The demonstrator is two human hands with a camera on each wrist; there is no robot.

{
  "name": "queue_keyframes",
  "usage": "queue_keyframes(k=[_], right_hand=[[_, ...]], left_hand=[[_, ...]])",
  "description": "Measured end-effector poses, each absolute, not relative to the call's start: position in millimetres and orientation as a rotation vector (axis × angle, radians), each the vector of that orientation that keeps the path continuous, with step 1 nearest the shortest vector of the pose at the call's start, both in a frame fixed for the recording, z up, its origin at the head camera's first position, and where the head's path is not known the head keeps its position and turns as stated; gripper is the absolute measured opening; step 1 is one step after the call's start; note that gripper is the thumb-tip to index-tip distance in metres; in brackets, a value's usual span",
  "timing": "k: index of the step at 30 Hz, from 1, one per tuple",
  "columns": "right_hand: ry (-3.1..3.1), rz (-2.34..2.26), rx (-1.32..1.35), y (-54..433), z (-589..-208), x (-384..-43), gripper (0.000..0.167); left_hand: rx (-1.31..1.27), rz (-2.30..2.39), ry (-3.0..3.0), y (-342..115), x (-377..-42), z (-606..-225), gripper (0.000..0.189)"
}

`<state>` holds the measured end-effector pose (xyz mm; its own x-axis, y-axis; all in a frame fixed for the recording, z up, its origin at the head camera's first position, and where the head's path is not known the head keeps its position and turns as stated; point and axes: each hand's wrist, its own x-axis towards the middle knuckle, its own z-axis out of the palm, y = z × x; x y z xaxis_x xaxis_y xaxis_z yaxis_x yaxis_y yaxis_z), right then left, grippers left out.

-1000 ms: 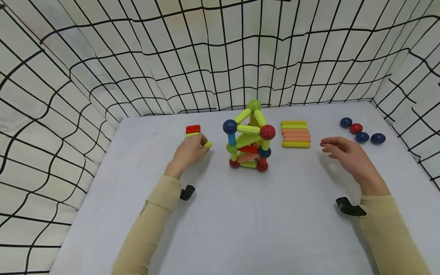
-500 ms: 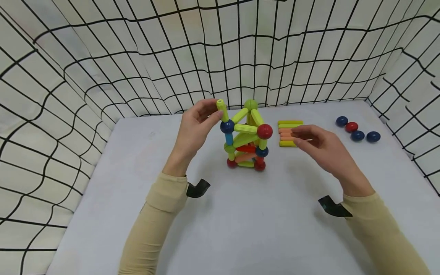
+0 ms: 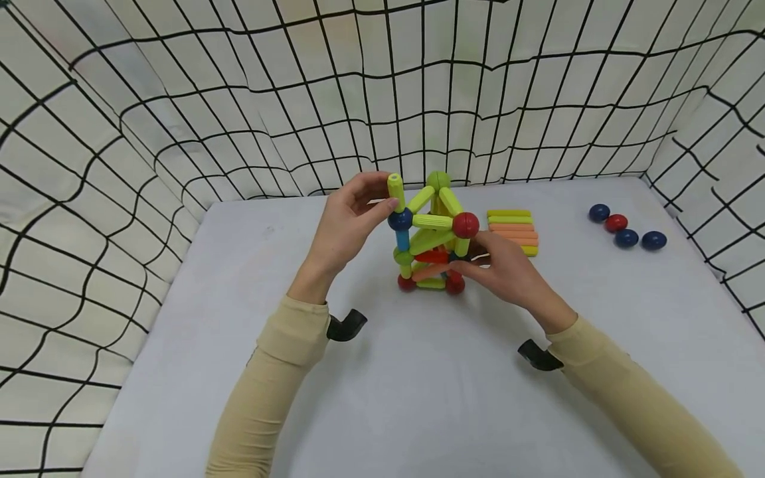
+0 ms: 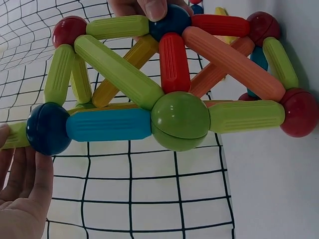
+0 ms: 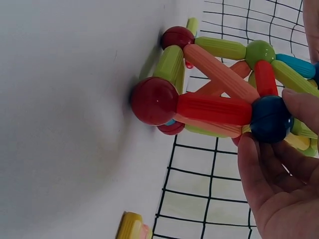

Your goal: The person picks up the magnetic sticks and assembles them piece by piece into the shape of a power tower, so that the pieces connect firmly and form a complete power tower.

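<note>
A tower of magnetic sticks (image 3: 433,222) and balls stands upright on the table, with a green ball (image 3: 439,180) at its peak. My left hand (image 3: 349,222) pinches a short lime-green stick (image 3: 396,192) that stands on the tower's upper left blue ball (image 3: 400,220). In the left wrist view that stick's end touches the blue ball (image 4: 49,128). Lower on the other side, my right hand (image 3: 510,269) holds a blue ball (image 5: 271,118) between thumb and fingers. A red stick (image 5: 214,108) joins this ball to a red ball (image 5: 154,101) at the base.
Right of the tower lies a row of yellow, lime and orange sticks (image 3: 512,227), partly behind my right hand. Farther right are several loose balls (image 3: 625,238), blue and red. Black netting (image 3: 423,113) borders the white table (image 3: 418,398) at the back and sides.
My left hand has carried the lime-green stick from the table's left onto the tower's blue ball. My right hand has moved left, past the stick row, and taken hold of a lower blue ball.
</note>
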<state>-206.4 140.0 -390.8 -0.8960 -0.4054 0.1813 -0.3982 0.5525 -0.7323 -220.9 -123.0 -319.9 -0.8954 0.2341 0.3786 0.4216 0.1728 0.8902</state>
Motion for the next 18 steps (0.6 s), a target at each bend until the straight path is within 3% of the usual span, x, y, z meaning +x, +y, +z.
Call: queue_keyframes(k=[5, 8, 13, 18], right_hand=[[2.746, -1.289, -0.713, 143, -392, -207, 0.042], [2.741, -1.304, -0.706, 144, -393, -206, 0.042], [2.737, -1.299, -0.669, 145, -392, -204, 0.043], [2.754, -1.29, -0.667, 144, -396, -203, 0.041]], left_hand=[[-0.684, -1.862, -2.28, -128, -222, -321, 0.036], [-0.578, -1.75, -2.402, -139, -229, -330, 0.031], [-0.316, -0.921, -3.047, -169, -248, -363, 0.033], [-0.264, -0.394, -3.305, -192, -261, -395, 0.03]])
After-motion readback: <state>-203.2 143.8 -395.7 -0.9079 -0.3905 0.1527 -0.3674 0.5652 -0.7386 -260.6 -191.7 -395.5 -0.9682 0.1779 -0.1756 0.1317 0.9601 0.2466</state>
